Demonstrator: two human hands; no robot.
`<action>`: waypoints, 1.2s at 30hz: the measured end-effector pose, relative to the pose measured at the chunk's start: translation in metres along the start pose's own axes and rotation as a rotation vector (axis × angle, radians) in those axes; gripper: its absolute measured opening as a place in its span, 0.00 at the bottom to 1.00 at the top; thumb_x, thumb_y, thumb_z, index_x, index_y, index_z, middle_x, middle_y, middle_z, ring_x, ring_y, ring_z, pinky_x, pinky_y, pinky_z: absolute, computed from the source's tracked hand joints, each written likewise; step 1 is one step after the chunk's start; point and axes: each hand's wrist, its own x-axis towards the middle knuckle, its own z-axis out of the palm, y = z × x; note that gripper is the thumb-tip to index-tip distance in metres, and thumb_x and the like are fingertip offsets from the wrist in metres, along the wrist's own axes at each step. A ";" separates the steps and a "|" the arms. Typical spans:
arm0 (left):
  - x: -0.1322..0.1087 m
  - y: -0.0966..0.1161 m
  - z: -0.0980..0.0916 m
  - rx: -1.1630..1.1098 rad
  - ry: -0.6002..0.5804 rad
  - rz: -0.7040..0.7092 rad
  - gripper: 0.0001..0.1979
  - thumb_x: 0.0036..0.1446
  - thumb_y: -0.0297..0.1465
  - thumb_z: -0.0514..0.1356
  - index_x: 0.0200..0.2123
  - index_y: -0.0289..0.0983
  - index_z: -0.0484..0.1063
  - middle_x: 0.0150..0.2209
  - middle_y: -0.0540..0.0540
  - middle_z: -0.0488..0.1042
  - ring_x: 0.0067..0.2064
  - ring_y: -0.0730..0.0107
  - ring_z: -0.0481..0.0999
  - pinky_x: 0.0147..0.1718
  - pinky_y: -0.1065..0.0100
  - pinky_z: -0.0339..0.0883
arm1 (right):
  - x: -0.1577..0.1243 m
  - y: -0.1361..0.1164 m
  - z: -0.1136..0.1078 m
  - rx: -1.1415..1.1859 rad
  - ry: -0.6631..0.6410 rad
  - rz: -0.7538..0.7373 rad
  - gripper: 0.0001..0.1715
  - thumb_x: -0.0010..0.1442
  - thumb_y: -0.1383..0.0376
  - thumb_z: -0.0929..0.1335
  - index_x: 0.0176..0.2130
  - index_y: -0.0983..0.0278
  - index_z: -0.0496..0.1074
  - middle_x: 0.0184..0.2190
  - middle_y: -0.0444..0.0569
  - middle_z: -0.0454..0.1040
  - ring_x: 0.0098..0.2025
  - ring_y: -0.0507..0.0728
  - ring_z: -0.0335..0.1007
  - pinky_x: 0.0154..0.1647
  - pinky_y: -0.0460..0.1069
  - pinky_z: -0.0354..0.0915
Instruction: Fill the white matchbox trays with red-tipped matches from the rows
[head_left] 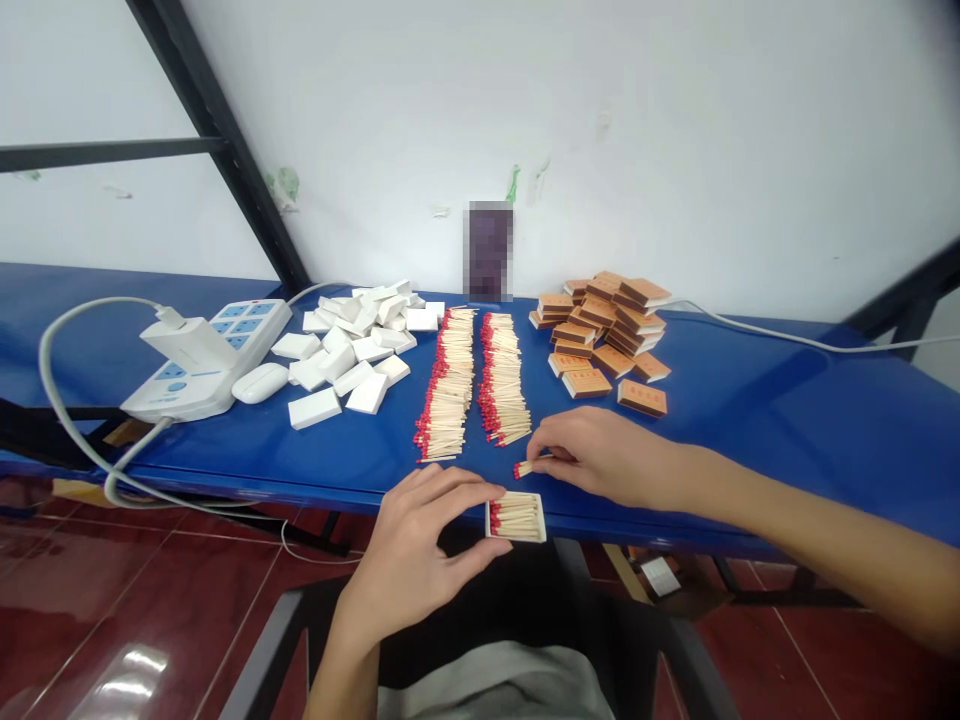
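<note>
Between thumb and fingers, my left hand (429, 535) holds a white matchbox tray (543, 520) at the table's front edge. Red-tipped matches lie in the tray, heads toward my left hand. Just above and right of it, my right hand (592, 455) pinches a few matches (523, 468), their red heads pointing left. Behind my hands, loose matches form two long rows, a left row (450, 385) and a right row (502, 380). White tray pieces (352, 340) are heaped to the left of the rows. Orange-brown matchboxes (600, 320) are piled to the right.
A white power strip (247, 335) with a plugged-in charger (191, 345) and cables sits at the left of the blue table (750, 440). Beside it lies a white rounded case (260, 383). A blurred dark rectangle (490, 250) stands against the wall.
</note>
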 end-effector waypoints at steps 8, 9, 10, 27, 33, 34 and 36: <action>0.001 0.000 0.001 0.000 0.025 -0.014 0.13 0.59 0.34 0.69 0.47 0.42 0.77 0.45 0.46 0.81 0.44 0.61 0.80 0.45 0.60 0.71 | -0.001 0.000 -0.005 -0.279 -0.101 -0.071 0.11 0.72 0.61 0.61 0.41 0.65 0.69 0.30 0.49 0.76 0.28 0.55 0.70 0.28 0.50 0.52; 0.001 0.000 0.001 0.001 0.027 -0.016 0.13 0.59 0.34 0.69 0.47 0.42 0.77 0.45 0.46 0.81 0.44 0.61 0.80 0.45 0.60 0.71 | -0.001 0.000 -0.004 -0.291 -0.100 -0.082 0.11 0.72 0.62 0.61 0.41 0.65 0.69 0.30 0.48 0.76 0.27 0.55 0.70 0.28 0.50 0.51; 0.002 0.001 0.002 0.004 0.031 -0.017 0.13 0.59 0.34 0.69 0.47 0.42 0.77 0.45 0.46 0.81 0.44 0.61 0.80 0.45 0.60 0.71 | -0.001 0.000 -0.002 -0.293 -0.100 -0.086 0.10 0.72 0.62 0.61 0.41 0.65 0.68 0.31 0.48 0.76 0.27 0.55 0.70 0.28 0.50 0.51; 0.004 0.002 0.006 0.057 0.075 -0.072 0.19 0.61 0.36 0.67 0.54 0.42 0.73 0.46 0.45 0.80 0.47 0.58 0.79 0.47 0.58 0.74 | -0.002 -0.013 -0.017 0.055 -0.086 -0.036 0.09 0.72 0.61 0.61 0.40 0.63 0.65 0.32 0.46 0.73 0.31 0.53 0.67 0.32 0.48 0.57; 0.002 0.001 0.009 0.077 0.087 -0.073 0.23 0.61 0.37 0.67 0.57 0.42 0.70 0.49 0.45 0.80 0.48 0.58 0.79 0.48 0.58 0.74 | 0.004 -0.032 -0.005 0.155 -0.151 -0.051 0.08 0.70 0.63 0.63 0.40 0.64 0.69 0.35 0.47 0.76 0.33 0.53 0.70 0.33 0.48 0.58; 0.002 0.001 0.009 0.076 0.088 -0.070 0.22 0.61 0.37 0.67 0.57 0.42 0.70 0.48 0.45 0.80 0.47 0.59 0.79 0.48 0.58 0.74 | 0.003 -0.034 -0.005 0.175 -0.153 -0.052 0.08 0.70 0.63 0.63 0.41 0.64 0.70 0.36 0.47 0.77 0.34 0.53 0.71 0.34 0.48 0.58; 0.003 0.001 0.008 0.070 0.086 -0.065 0.20 0.61 0.36 0.67 0.55 0.41 0.71 0.47 0.45 0.80 0.46 0.59 0.79 0.47 0.59 0.74 | -0.001 -0.035 -0.009 0.193 -0.147 -0.050 0.10 0.71 0.61 0.63 0.42 0.63 0.71 0.37 0.47 0.78 0.35 0.54 0.71 0.35 0.48 0.59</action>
